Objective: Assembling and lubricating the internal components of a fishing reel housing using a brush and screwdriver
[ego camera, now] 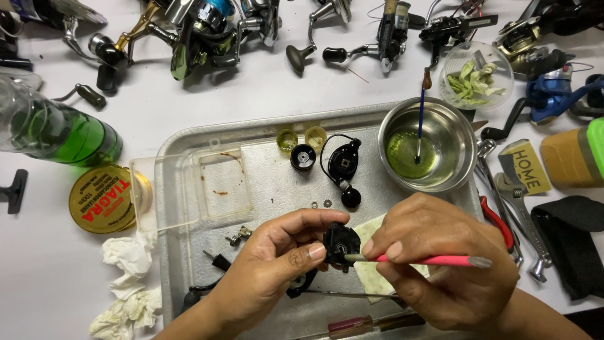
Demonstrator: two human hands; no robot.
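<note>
Left hand pinches small black plastic reel part; right hand, touching its right side, grips pink-handled brush.

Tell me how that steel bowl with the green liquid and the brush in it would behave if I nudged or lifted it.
The steel bowl looks wide and low, so it would probably slide on the metal tray rather than tip. Its green liquid would likely slosh. The brush merely leans inside, so it may swing or fall out.
</note>
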